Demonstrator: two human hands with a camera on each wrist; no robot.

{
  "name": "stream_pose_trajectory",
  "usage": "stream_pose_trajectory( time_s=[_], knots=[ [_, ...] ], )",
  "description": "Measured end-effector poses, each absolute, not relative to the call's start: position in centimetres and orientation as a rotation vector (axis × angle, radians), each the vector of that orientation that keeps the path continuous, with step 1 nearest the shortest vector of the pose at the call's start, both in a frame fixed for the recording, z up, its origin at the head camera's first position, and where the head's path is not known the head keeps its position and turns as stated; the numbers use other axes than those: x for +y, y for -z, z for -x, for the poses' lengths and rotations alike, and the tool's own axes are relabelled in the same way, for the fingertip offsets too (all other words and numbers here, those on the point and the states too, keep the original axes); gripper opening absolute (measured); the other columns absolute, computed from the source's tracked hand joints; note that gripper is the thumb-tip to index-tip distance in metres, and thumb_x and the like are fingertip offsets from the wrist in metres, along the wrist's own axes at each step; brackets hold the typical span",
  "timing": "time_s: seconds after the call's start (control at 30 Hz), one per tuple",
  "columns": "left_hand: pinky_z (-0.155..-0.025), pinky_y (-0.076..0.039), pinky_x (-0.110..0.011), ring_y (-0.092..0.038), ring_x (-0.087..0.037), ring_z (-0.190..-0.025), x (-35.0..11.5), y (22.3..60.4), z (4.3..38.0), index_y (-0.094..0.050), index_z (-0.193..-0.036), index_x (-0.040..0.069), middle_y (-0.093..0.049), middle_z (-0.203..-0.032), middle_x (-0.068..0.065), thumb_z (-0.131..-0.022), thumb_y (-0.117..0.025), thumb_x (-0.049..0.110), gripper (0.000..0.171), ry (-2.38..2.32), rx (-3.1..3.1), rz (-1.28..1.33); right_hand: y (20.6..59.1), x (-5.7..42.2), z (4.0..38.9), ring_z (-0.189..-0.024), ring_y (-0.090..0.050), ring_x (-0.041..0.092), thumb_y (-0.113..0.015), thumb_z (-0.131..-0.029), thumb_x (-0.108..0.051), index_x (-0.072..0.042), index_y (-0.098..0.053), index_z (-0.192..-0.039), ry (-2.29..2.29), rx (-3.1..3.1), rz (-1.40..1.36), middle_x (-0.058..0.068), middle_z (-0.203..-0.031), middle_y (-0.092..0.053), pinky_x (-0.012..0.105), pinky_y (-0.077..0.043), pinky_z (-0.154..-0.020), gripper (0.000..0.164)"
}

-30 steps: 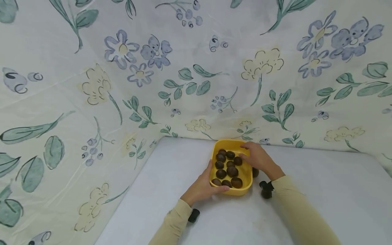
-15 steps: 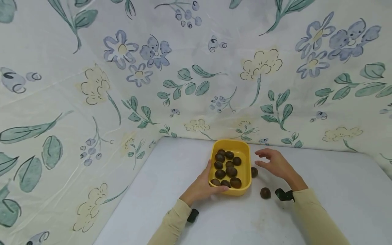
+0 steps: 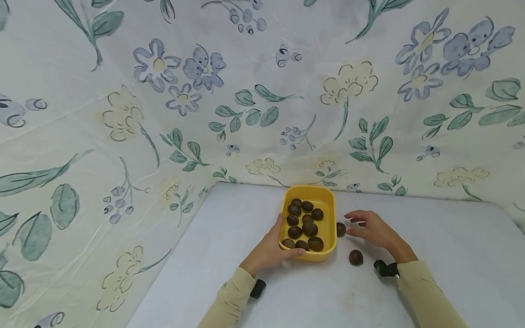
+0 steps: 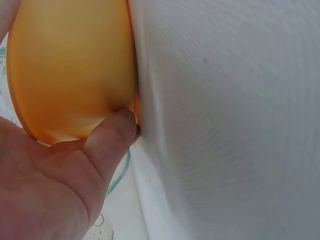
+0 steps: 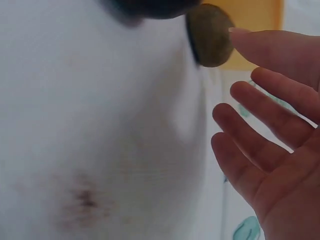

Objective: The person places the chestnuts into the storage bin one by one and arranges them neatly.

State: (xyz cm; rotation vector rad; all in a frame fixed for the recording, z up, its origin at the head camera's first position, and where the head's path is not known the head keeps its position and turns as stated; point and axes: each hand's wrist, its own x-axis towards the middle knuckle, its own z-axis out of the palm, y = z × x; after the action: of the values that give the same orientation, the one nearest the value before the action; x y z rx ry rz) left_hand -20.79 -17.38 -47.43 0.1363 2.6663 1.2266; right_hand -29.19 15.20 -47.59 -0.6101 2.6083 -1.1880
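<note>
My left hand holds the near-left corner of a yellow rectangular tub. Its thumb lies along the near wall and its fingers along the left side; the left wrist view has this hand curved round the tub's wall. Several dark brown, round, nut-like things lie inside the tub, one of them a large one. My right hand, fingers spread and loosely bent, hovers right of the tub with nothing in it. Its thumb is close to a brown round thing beside the tub; contact cannot be told.
A second loose brown round thing lies on the white tabletop, nearer than the first. Black devices sit at both wrists, the right one near that loose piece. Floral cloth stands behind and to the left of the table.
My right hand has come out of the tub to the right, then lowered slightly beside the loose round thing. My left hand and the tub have stayed in place.
</note>
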Motion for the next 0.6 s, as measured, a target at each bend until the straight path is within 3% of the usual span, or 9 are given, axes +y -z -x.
stream_pose_trajectory(
  time_s=[0.6],
  knots=[
    [-0.128,-0.027,-0.057,-0.026,-0.034,-0.159,-17.2,47.4,20.9,0.002,-0.168,0.019,-0.017,-0.174,-0.011,-0.080,-0.083,0.060,0.129,-1.246,2.662,-0.146,49.1,14.9,29.8,-0.125,-0.062,0.041,-0.078,-0.088,-0.006,0.001,-0.066,-0.133,1.194,2.590,0.693,0.022,-0.136,-0.066,0.055,-0.054,-0.107,0.047]
  ],
)
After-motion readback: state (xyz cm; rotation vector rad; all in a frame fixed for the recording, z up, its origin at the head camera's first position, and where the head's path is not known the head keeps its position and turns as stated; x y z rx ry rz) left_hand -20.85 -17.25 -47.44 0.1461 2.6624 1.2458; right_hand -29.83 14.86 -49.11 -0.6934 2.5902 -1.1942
